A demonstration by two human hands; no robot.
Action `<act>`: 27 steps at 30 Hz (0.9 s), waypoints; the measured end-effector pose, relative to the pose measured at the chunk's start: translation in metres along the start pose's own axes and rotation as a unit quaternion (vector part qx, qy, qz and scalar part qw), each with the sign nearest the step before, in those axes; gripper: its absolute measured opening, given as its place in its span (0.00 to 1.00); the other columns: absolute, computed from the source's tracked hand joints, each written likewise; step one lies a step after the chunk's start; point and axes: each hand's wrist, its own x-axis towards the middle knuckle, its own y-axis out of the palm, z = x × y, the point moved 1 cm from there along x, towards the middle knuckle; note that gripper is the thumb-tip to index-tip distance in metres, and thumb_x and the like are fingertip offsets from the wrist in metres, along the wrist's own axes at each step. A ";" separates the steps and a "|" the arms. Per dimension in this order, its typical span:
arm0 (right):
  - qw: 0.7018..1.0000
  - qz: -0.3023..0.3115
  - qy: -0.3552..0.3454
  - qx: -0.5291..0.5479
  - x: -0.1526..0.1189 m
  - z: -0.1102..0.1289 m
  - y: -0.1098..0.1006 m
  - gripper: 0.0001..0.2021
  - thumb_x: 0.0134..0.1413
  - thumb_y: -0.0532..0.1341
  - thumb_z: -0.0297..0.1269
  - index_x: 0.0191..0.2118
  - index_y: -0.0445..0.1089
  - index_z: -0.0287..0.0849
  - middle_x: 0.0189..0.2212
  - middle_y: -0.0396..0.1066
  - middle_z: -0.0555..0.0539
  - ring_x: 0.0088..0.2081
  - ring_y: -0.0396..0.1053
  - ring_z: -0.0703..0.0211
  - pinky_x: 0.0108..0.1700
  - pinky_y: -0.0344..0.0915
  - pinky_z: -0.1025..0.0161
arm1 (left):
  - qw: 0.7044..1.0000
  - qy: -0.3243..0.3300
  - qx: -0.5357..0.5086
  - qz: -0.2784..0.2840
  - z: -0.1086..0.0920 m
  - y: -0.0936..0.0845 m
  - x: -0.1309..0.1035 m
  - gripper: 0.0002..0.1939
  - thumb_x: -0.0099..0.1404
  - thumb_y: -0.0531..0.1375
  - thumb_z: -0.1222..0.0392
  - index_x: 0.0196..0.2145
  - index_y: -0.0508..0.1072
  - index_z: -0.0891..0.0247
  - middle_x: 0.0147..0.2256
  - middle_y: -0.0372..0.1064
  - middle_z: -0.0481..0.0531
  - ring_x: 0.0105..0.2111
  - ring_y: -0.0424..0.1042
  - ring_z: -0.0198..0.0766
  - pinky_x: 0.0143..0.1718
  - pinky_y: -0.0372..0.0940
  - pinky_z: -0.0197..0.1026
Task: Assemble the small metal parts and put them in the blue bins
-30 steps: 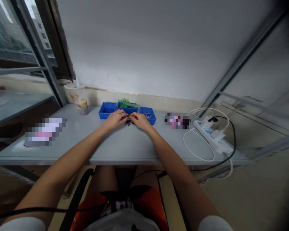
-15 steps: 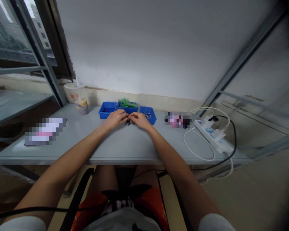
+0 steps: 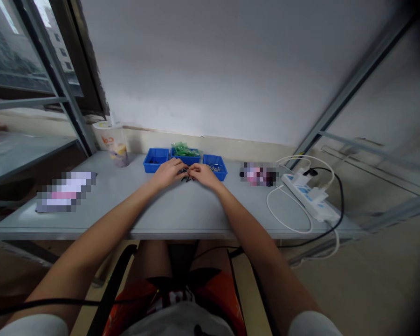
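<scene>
My left hand rests on the desk with its fingers bent toward the middle, their tips pressed at a little pile of small dark pieces. Facing it, my right hand has thumb and fingers pinched together over the same pile. Whatever the fingertips hold is too small to name. Just behind the hands stand three blue trays: the left tray has dark bits in it, the middle tray carries green plastic packets, and the right tray contains small shiny pieces.
A plastic drink cup stands at the back left, with a blurred-out phone-like slab before it. Right of the trays lies another blurred object. A white power strip with looping cables occupies the desk's right end.
The fingers have shifted slightly over the dark pieces, the right fingertips drawing a little apart from the left ones. Trays and other objects stay in place.
</scene>
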 end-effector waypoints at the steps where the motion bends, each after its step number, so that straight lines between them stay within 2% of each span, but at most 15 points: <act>1: 1.000 -0.007 -0.004 -0.008 0.000 -0.001 -0.001 0.07 0.52 0.59 0.36 0.31 0.70 0.39 0.23 0.70 0.50 0.26 0.65 0.66 0.31 0.60 0.68 | 1.000 -0.014 -0.008 0.005 0.002 0.000 0.000 0.15 0.67 0.55 0.51 0.43 0.74 0.62 0.39 0.69 0.56 0.41 0.67 0.44 0.40 0.63 0.42; 5: 0.999 -0.021 -0.009 -0.024 0.001 -0.006 -0.006 0.08 0.52 0.59 0.39 0.33 0.70 0.39 0.24 0.70 0.50 0.27 0.66 0.65 0.31 0.60 0.68 | 0.996 -0.057 -0.048 0.044 0.010 0.000 -0.001 0.14 0.68 0.54 0.53 0.44 0.73 0.61 0.39 0.70 0.55 0.41 0.68 0.43 0.40 0.63 0.41; 8: 1.000 -0.014 -0.007 -0.023 0.002 -0.008 -0.006 0.09 0.52 0.59 0.39 0.33 0.70 0.39 0.25 0.71 0.50 0.26 0.66 0.65 0.31 0.60 0.68 | 0.995 -0.068 -0.062 0.051 0.012 -0.001 -0.002 0.13 0.68 0.53 0.54 0.43 0.73 0.62 0.39 0.70 0.54 0.40 0.68 0.42 0.40 0.63 0.41; 15: 1.000 -0.009 -0.014 -0.017 0.001 -0.007 -0.006 0.10 0.53 0.59 0.40 0.35 0.70 0.39 0.26 0.71 0.49 0.27 0.67 0.65 0.32 0.61 0.68 | 0.994 -0.059 -0.074 0.051 0.011 0.000 0.000 0.13 0.68 0.52 0.56 0.41 0.74 0.62 0.38 0.71 0.54 0.40 0.69 0.42 0.40 0.63 0.41; 22: 0.999 -0.009 -0.009 -0.032 0.002 -0.009 -0.008 0.09 0.53 0.59 0.39 0.37 0.71 0.39 0.26 0.72 0.49 0.28 0.67 0.64 0.32 0.62 0.67 | 0.995 -0.042 -0.086 0.021 0.013 0.000 -0.001 0.12 0.68 0.52 0.56 0.41 0.74 0.61 0.37 0.71 0.54 0.39 0.69 0.41 0.39 0.64 0.41; 27: 0.999 0.016 -0.017 -0.035 0.001 -0.009 -0.006 0.09 0.52 0.59 0.35 0.38 0.71 0.38 0.25 0.70 0.50 0.27 0.66 0.66 0.31 0.60 0.68 | 0.996 -0.028 -0.087 0.023 0.006 -0.003 0.000 0.12 0.68 0.52 0.56 0.42 0.74 0.62 0.39 0.71 0.54 0.40 0.69 0.41 0.39 0.64 0.41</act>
